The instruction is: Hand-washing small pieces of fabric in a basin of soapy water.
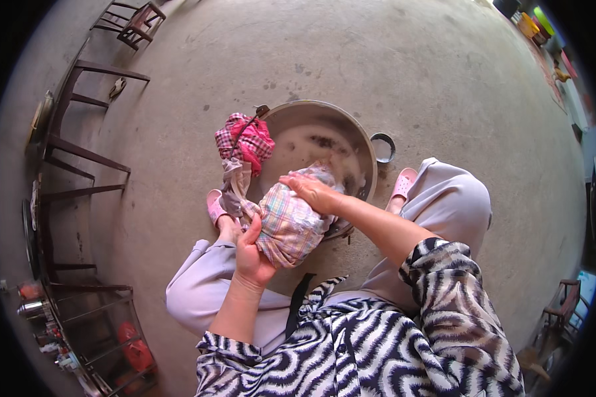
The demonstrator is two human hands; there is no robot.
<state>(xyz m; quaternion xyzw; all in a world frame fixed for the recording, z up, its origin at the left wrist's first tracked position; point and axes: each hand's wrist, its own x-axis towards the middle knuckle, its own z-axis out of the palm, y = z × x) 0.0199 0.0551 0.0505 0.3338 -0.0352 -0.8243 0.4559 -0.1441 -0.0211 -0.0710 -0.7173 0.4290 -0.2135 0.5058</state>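
A wet plaid cloth (289, 226) in pink, yellow and blue checks lies bunched over the near rim of a round metal basin (328, 106). My left hand (255, 250) grips its near-left edge, thumb on top. Across its upper part rests my right hand (314, 192), fingers together and holding it, with suds around them. Cloudy soapy water (305, 134) with foam partly covers dark fabric in the basin. On the basin's left rim hangs a pink checked cloth (246, 139). A greyish wet cloth (236, 178) trails below it towards my left hand.
A small round container (382, 148) with white contents stands right of the basin. My feet in pink clogs (404, 183) flank it on the concrete floor (427, 89). Dark wooden furniture (89, 154) lines the left side. Colourful buckets (529, 25) stand far right.
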